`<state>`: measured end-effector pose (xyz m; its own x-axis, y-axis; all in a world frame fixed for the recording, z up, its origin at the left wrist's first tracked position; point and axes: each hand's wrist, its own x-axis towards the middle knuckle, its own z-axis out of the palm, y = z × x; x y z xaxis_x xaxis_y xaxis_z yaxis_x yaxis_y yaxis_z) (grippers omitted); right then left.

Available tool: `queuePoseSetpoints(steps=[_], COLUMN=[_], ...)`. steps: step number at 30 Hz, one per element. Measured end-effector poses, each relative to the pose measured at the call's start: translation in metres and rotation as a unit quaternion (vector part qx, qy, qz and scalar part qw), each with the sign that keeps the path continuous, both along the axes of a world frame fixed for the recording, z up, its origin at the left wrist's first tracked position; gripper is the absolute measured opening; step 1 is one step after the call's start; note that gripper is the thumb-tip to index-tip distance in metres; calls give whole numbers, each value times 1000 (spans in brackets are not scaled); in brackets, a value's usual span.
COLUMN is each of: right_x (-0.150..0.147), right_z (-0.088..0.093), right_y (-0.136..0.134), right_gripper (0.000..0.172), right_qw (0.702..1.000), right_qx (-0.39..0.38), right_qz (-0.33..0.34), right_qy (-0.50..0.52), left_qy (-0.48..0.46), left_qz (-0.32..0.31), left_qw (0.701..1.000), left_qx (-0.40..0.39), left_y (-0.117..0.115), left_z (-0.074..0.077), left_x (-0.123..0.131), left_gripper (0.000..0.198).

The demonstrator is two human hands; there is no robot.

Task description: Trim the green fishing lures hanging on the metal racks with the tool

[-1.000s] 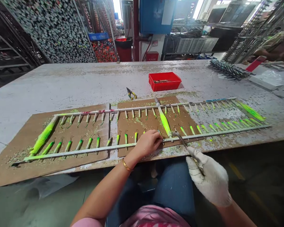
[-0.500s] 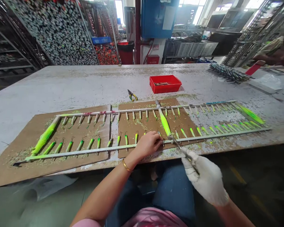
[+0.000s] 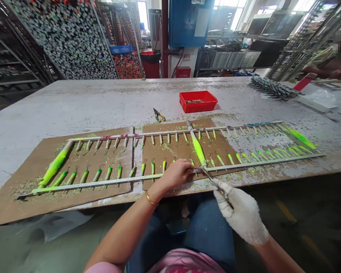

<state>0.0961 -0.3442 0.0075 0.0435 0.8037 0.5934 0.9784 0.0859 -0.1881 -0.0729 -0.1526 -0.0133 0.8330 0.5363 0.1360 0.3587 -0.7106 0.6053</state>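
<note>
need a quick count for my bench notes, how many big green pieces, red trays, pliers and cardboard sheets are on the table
big green pieces: 3
red trays: 1
pliers: 1
cardboard sheets: 2
total: 7

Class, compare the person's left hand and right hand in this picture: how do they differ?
The left hand is bare, while the right hand wears a white knit glove. The left hand holds the metal rack bar, while the right hand grips a slim metal tool. The left wrist carries a gold bangle; the right wrist shows none. Both hands work close together at the same bar.
</note>
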Motion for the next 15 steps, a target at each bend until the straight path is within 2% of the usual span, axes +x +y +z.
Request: queuePoseSetpoints(steps=[5,9,11,15], right_x=[-2,-2,-1,-1], right_z=[0,-3,-3,-1], right_y=[-3,-3,-4,-7], right_gripper=[31,32,32,35], right_qw=[998,1000,1000,999], right_qx=[44,0,-21,36], right_qz=[-40,-20,-15,-33], right_qy=[9,-15,-16,16], left_qy=[-11,-31,-34,-36], left_qz=[20,42,41,52], left_qw=[1000,998,997,997], left_qx=[-8,-44,-50,-48], left_y=[1,-1,-1,-1], left_z=[-1,-2,-3,-2], left_x=[-1,0,0,0], left_gripper=[27,42,39,27])
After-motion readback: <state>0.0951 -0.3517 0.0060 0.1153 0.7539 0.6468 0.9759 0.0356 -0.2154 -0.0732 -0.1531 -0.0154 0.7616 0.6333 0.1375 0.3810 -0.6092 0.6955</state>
